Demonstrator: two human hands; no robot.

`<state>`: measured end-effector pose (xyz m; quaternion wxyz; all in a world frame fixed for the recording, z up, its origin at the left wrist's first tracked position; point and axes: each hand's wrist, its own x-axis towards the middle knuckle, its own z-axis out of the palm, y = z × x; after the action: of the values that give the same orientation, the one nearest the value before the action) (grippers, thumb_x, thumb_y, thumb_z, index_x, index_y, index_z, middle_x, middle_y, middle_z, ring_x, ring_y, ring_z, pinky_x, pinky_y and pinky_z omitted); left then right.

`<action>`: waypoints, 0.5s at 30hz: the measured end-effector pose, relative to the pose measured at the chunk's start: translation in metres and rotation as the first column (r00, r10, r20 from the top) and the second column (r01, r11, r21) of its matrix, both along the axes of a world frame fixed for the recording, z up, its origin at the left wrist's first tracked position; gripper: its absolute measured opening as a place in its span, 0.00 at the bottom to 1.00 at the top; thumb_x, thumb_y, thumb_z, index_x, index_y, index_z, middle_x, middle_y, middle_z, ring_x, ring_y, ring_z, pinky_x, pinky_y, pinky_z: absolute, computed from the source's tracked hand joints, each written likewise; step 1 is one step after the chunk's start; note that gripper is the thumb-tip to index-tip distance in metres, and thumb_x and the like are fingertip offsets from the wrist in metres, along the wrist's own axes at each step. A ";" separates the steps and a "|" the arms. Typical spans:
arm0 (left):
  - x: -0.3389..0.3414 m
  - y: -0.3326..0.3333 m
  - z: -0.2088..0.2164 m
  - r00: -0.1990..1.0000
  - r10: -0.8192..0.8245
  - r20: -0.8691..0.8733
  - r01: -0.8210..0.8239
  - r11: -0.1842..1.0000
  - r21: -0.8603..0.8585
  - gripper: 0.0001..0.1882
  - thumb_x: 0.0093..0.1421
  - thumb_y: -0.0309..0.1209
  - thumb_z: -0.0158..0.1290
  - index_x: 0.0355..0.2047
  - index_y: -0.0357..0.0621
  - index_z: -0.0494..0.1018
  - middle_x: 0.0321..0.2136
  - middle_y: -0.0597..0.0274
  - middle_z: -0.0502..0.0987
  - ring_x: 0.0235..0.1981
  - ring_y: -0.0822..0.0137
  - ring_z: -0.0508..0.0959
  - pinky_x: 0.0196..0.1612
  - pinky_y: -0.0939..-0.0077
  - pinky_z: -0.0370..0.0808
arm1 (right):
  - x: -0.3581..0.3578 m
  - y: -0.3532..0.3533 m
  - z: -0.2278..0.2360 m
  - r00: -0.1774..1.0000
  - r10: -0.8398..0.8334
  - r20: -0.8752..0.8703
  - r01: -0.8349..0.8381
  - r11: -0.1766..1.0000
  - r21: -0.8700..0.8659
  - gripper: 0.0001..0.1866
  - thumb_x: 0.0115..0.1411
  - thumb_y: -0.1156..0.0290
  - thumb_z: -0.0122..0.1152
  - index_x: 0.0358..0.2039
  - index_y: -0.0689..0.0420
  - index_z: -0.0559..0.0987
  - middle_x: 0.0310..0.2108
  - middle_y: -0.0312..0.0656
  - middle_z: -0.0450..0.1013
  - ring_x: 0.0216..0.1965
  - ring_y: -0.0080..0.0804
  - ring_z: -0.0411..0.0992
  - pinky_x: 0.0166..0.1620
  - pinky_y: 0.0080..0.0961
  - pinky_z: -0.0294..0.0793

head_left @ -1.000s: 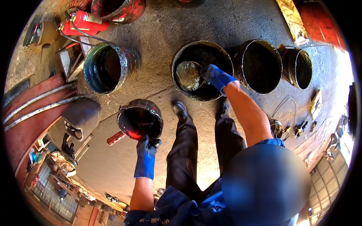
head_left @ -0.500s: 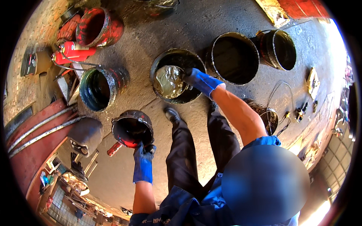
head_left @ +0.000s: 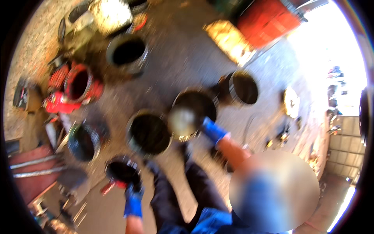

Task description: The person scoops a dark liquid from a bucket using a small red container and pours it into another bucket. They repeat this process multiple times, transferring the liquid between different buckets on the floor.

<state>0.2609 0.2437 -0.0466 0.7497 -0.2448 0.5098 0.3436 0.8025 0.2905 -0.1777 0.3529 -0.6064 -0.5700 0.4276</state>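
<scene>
A dark pot (head_left: 120,167) with a red stub handle (head_left: 108,188) hangs at lower left. My left hand (head_left: 134,197), in a blue and dark work glove, is closed on its near rim. Reaching to the middle, my right hand (head_left: 214,130), gloved alike, is closed on the edge of a round pale vessel (head_left: 181,121). Motion blurs that vessel, so its contents cannot be made out. It overlaps the near left rim of a large dark bucket (head_left: 215,102). Just left of it stands another bucket (head_left: 131,143) with dark contents.
A tilted bucket (head_left: 233,87) lies farther right. At left are a dark-lined bucket (head_left: 83,142), a red bucket (head_left: 93,90) and a red fire extinguisher (head_left: 62,103). One more bucket (head_left: 136,66) stands at far left. A yellow-white slab (head_left: 230,41) lies beside a red container (head_left: 269,23).
My right hand has carried the pale vessel rightward, from over the left bucket to the large dark bucket beside it. My left hand still holds the pot. The whole view has shifted.
</scene>
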 end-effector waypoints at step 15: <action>-0.010 0.005 -0.017 0.988 0.000 0.152 -0.029 0.982 0.186 0.19 0.53 0.38 0.49 0.43 0.42 0.68 0.31 0.55 0.75 0.21 0.65 0.67 0.19 0.74 0.61 | 0.012 0.061 0.065 0.595 0.182 0.783 0.338 0.827 -0.450 0.16 0.37 0.58 0.62 0.26 0.53 0.79 0.26 0.47 0.73 0.30 0.41 0.73 0.29 0.29 0.72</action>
<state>0.2508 0.2488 -0.0637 0.8035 -0.2020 0.4149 0.3761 0.8141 0.3512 -0.1129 -0.1137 -0.8324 -0.4869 0.2391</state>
